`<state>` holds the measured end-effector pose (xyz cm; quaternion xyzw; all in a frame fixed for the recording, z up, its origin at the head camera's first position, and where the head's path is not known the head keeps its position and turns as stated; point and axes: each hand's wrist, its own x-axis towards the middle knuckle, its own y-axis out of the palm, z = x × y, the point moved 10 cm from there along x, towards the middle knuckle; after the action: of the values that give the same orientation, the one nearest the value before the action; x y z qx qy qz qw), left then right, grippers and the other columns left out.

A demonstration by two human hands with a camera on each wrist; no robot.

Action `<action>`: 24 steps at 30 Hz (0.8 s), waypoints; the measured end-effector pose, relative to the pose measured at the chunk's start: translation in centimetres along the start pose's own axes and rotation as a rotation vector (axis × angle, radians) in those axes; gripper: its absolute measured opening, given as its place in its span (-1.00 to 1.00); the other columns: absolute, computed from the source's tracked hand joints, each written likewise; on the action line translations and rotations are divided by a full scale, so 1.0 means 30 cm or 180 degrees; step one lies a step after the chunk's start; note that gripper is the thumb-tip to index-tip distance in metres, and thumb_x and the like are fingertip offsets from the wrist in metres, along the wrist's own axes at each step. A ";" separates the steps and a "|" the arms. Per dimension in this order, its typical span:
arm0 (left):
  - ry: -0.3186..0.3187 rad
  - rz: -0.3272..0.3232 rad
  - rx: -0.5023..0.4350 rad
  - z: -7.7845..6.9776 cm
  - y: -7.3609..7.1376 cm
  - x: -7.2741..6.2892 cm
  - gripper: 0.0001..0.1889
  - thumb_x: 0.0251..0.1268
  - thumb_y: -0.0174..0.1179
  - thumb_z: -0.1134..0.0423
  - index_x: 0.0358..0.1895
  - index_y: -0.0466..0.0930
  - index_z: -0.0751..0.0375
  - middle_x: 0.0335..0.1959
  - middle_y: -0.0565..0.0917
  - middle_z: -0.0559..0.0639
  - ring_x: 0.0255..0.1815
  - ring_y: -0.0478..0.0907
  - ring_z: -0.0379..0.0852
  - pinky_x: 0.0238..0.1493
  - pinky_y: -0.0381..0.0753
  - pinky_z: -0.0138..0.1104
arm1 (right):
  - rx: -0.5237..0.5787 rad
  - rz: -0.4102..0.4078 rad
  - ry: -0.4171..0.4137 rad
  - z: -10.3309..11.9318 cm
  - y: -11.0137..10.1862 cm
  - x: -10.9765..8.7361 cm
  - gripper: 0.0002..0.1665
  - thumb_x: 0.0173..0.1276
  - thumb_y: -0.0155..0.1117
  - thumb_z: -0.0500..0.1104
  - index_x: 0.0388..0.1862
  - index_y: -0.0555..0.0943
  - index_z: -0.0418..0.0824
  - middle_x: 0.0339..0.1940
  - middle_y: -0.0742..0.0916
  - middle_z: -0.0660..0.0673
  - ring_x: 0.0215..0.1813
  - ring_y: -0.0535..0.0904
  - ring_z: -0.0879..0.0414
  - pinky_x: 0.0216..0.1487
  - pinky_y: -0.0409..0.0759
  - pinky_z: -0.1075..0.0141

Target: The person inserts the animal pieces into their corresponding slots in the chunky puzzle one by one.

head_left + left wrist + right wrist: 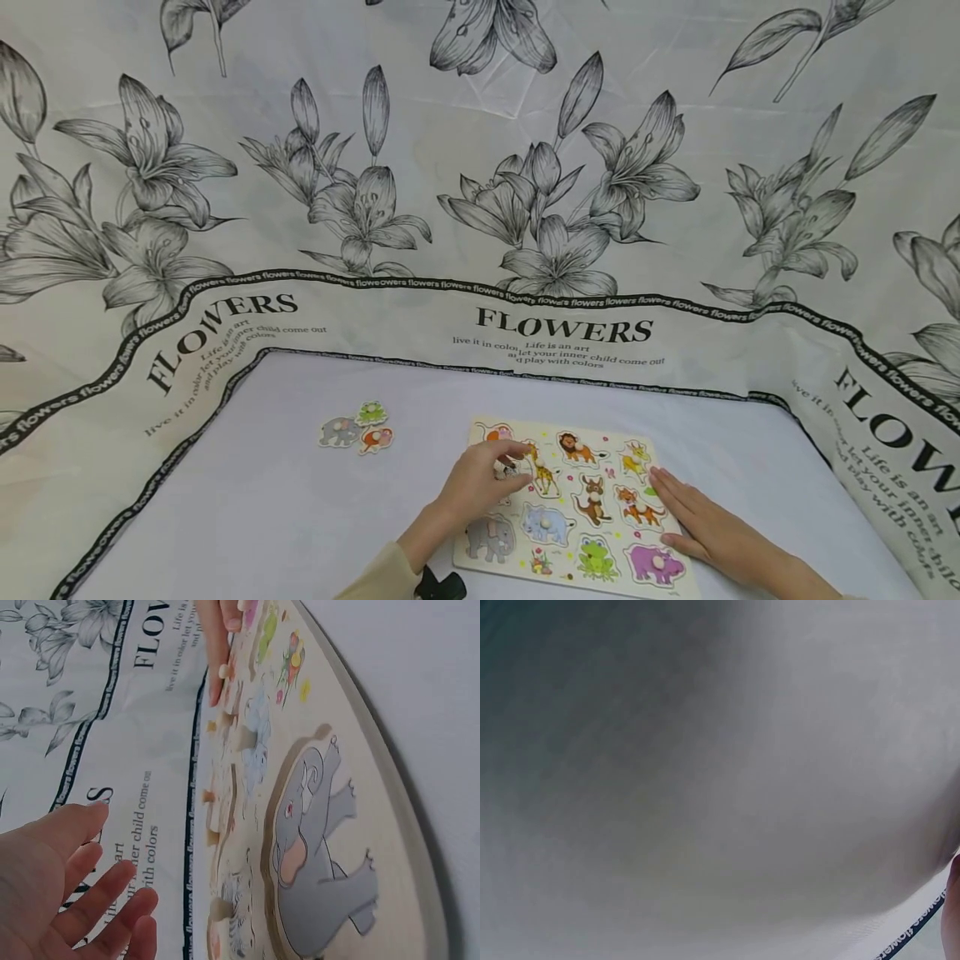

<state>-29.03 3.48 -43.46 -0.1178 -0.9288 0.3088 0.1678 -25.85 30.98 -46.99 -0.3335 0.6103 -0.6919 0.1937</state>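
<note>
A wooden animal puzzle board [555, 575] lies on the white table with knobbed pieces in it. My left hand [480, 479] is over its upper left part, by the giraffe piece [542, 471]. In the left wrist view the left hand [90, 900] has loosely bent, spread fingers with nothing between them. Below it, the grey elephant recess [315, 855] shows its printed picture and no knob. My right hand [708, 529] rests along the board's right edge with its fingers extended. The right wrist view is mostly blurred cloth, with a sliver of the right hand [952, 915] at the edge.
Left of the board, three loose pieces lie close together: a grey elephant [339, 432], a green frog [371, 412] and an orange-red animal [377, 439]. A flower-printed cloth [555, 333] rises behind the table. A black object [441, 585] shows beneath the left wrist.
</note>
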 end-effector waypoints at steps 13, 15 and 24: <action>-0.0138 -0.0212 0.0169 0.110 -0.106 -0.069 -0.63 0.19 0.32 0.15 0.07 0.61 0.10 -0.04 0.70 -0.03 -0.10 0.61 -0.12 -0.16 0.57 -0.37 | 0.0038 0.0076 0.0018 -0.005 0.005 0.000 -0.15 0.39 0.17 0.07 0.49 0.14 -0.31 0.58 0.14 -0.04 0.50 -0.36 0.57 0.35 -0.41 0.75; -0.0192 -0.0260 0.0184 0.136 -0.136 -0.075 -0.63 0.18 0.33 0.16 0.07 0.61 0.10 -0.05 0.70 -0.03 -0.11 0.60 -0.12 -0.18 0.56 -0.39 | 0.0055 0.0119 0.0041 -0.008 0.011 -0.001 -0.15 0.40 0.15 0.08 0.50 0.12 -0.29 0.58 0.14 -0.04 0.49 -0.38 0.59 0.33 -0.42 0.76; -0.0473 -0.0579 0.0312 0.227 -0.277 -0.099 -0.64 0.15 0.35 0.20 0.05 0.63 0.11 -0.11 0.71 -0.04 -0.12 0.59 -0.15 -0.18 0.57 -0.35 | 0.0104 0.0179 0.0121 -0.020 0.025 -0.009 -0.14 0.40 0.14 0.11 0.51 0.11 -0.24 0.56 0.20 -0.07 0.46 -0.38 0.64 0.30 -0.42 0.80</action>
<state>-29.88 -7.60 -44.19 -0.0014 -0.9293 0.3452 0.1314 -26.19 31.46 -47.80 -0.2999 0.6116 -0.7023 0.2069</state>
